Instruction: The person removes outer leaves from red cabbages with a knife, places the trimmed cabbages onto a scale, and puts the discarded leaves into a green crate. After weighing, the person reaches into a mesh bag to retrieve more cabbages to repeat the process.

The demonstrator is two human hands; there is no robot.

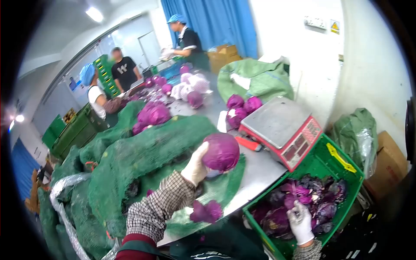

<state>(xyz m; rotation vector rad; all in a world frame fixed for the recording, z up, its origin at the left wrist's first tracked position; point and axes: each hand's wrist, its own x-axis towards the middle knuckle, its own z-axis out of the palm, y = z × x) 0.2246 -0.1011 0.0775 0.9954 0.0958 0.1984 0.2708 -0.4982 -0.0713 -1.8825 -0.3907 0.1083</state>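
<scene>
My left hand (196, 165), in a white glove, is closed round the side of a red cabbage (221, 151) and holds it over the near end of the table. Below it, loose purple leaves (206, 211) lie on green mesh netting (151, 141) near the table's edge. My right hand (300, 223), also gloved in white, is over a green crate (346, 184) at the lower right, its fingers loosely bent and apart. Purple trimmed leaves (318, 190) fill much of the crate, right by my fingertips.
A red-rimmed weighing scale (279, 123) stands beside several cabbages (236, 110). An orange-handled tool (248, 144) lies next to it. Stuffed green sacks (255, 80) flank the table. Several people (188, 43) in caps or dark shirts are around the far end.
</scene>
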